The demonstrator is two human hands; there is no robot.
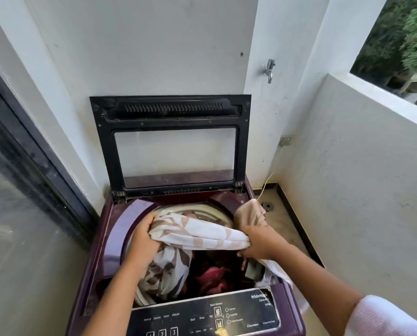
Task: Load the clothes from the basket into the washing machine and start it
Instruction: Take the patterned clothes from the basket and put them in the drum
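Our left hand (142, 235) and right hand (258, 241) grip the soft, light, white leaf-print cloth (197, 232) by its bunched ends, at nine and three o'clock over the purple top-loading washing machine (110, 238).

Holds the bare left forearm (115, 287) stretched in from 7 o'clock, gripping a patterned cloth (197, 235) in the left hand (142, 238), fingers curled under, knuckles up. Stretches the right arm (319, 275) in from 4 o'clock, pale sleeve (382, 316) near the elbow, and clutches the cloth's other end in the right hand (258, 241), at 3 o'clock from the left.
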